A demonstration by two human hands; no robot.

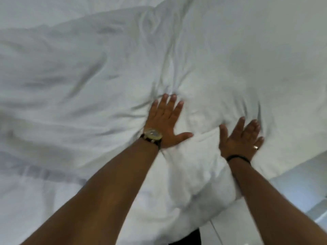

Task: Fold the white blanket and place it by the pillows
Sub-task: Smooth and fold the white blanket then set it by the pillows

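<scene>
While flat, both hands — left hand [166, 121], right hand [242, 137] — press white blanket [88, 76] underneath.

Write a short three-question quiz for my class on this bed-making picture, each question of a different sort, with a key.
1. True or false: both hands lie flat with spread fingers on the white blanket.
2. Which wrist carries the watch? A) left B) right C) neither
3. Fill in: the right hand wears a ____ on one finger.

Key
1. True: the left hand and the right hand press down on the fabric; neither grips it.
2. A; the right wrist carries only a thin dark band.
3. ring
</scene>
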